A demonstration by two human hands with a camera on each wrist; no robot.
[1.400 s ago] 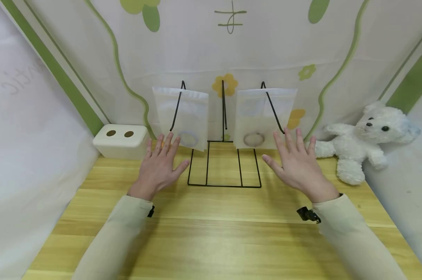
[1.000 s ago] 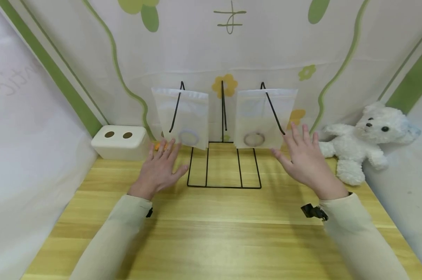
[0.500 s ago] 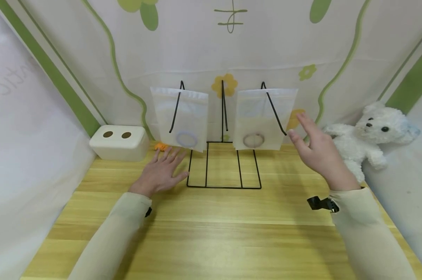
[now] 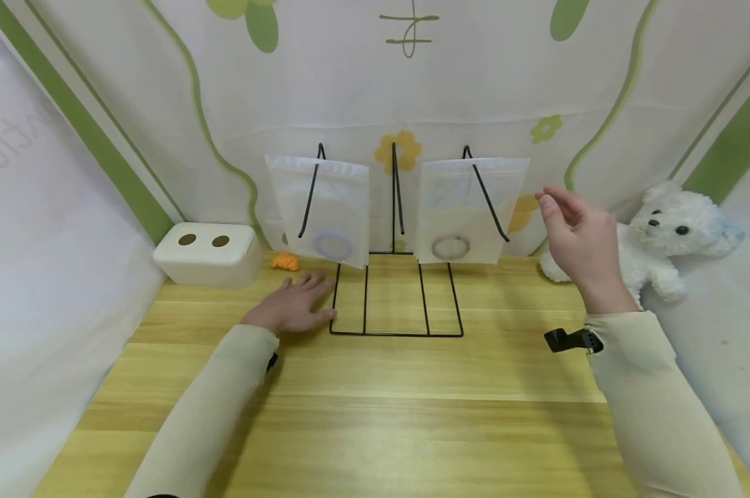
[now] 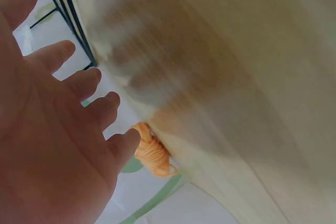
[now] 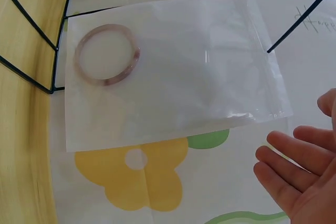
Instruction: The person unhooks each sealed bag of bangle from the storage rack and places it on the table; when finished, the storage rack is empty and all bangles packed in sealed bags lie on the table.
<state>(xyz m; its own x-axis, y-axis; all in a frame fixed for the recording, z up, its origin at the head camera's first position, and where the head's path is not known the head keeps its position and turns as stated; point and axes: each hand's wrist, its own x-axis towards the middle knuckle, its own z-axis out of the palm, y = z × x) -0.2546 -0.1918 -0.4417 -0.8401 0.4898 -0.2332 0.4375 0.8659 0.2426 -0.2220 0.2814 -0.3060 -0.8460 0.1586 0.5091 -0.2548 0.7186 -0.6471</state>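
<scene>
A black wire rack [image 4: 395,290] stands at the back of the wooden table [image 4: 375,415]. Two clear plastic bags hang on it. The left bag [image 4: 321,207] holds a pale purple ring [image 4: 333,245]. A brownish bangle [image 4: 451,246] [image 6: 106,54] lies in the right bag [image 4: 470,207] [image 6: 173,95]. My left hand [image 4: 294,308] [image 5: 47,145] rests flat on the table beside the rack's left foot, fingers straight, near a small orange thing [image 4: 285,261] [image 5: 152,153]. My right hand [image 4: 576,235] [image 6: 302,174] is raised, empty, just right of the right bag, fingers relaxed.
A white box [image 4: 205,254] with two round holes sits at the back left. A white plush bear [image 4: 667,238] leans in the back right corner behind my right hand. Cloth walls with green and yellow prints close in the back and both sides.
My right hand rose off the table and moved right and up, to beside the right bag's upper edge. My left hand sank flat onto the table, uncovering the orange thing.
</scene>
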